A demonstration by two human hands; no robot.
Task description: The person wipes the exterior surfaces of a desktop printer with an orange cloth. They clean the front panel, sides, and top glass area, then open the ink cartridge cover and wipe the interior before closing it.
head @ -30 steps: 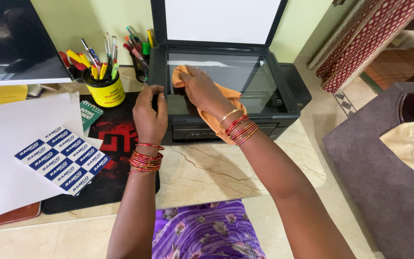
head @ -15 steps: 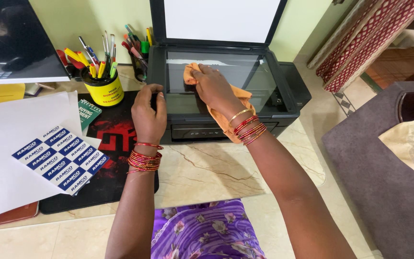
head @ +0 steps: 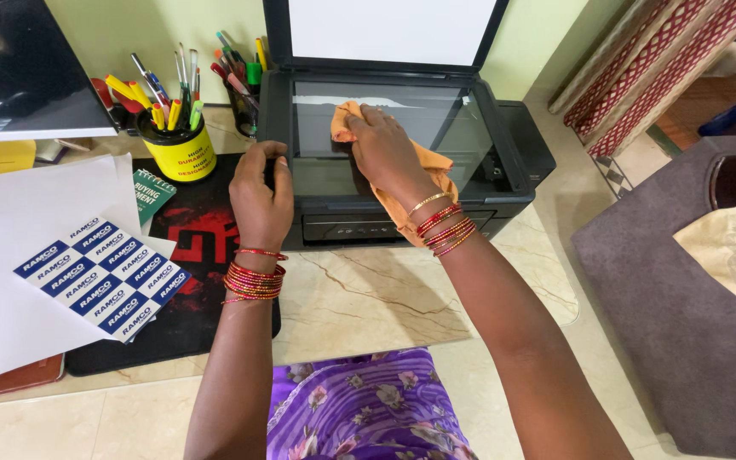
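Observation:
A black flatbed scanner-printer (head: 517, 166) stands on the marble table with its lid raised. My right hand (head: 382, 146) presses an orange cloth (head: 430, 170) flat against the scanner glass (head: 462, 136), near the glass's left-middle. The cloth trails back under my wrist to the front edge of the machine. My left hand (head: 260, 200) grips the front left corner of the scanner, thumb on top. Both wrists carry red and gold bangles.
Left of the scanner stand a yellow pen cup (head: 179, 146) and a dark pen holder (head: 244, 106). A black and red mat (head: 189, 247) holds white paper (head: 19, 255) and a blue-white sticker sheet (head: 100, 277). A monitor (head: 19, 68) sits far left, a grey armchair (head: 675, 298) at right.
My right hand has slid the orange cloth rightward and slightly toward the back of the glass. My left hand has stayed on the scanner's corner.

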